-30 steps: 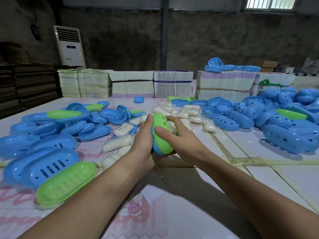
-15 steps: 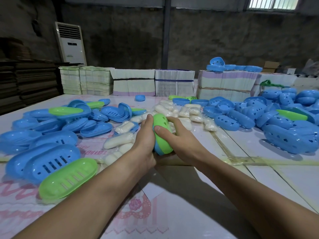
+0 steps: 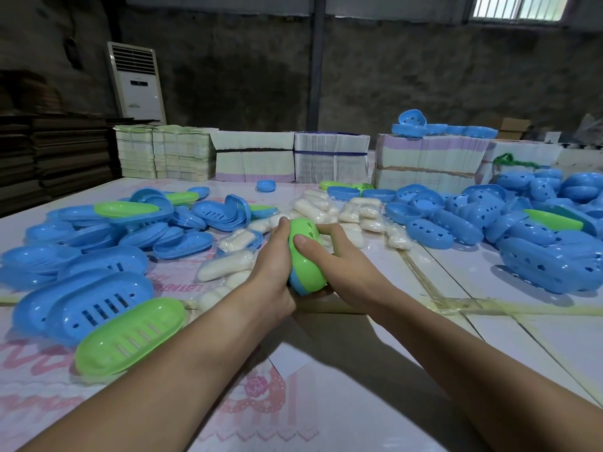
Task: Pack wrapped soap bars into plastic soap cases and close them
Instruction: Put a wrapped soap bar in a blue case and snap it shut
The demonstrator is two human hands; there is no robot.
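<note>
squeezing a green-and-blue soap case (image 3: 305,256) at frame centre, left hand (image 3: 272,256) and right hand (image 3: 339,265) both grip it. uneven pressure could leave the halves unlatched or pop it onto the counter (image 3: 359,402).

both forearms extended, left hand (image 3: 272,256) and right hand (image 3: 339,262) cupped together, thumbs pressing

Dim room, window (image 3: 518,6) light, wide-angle edge distortion

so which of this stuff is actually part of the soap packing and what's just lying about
In the job: green-and-blue case held by left hand and right hand; wrapped soaps; loose trays; lids.

Lying about: paper stacks; air conditioner.
</note>
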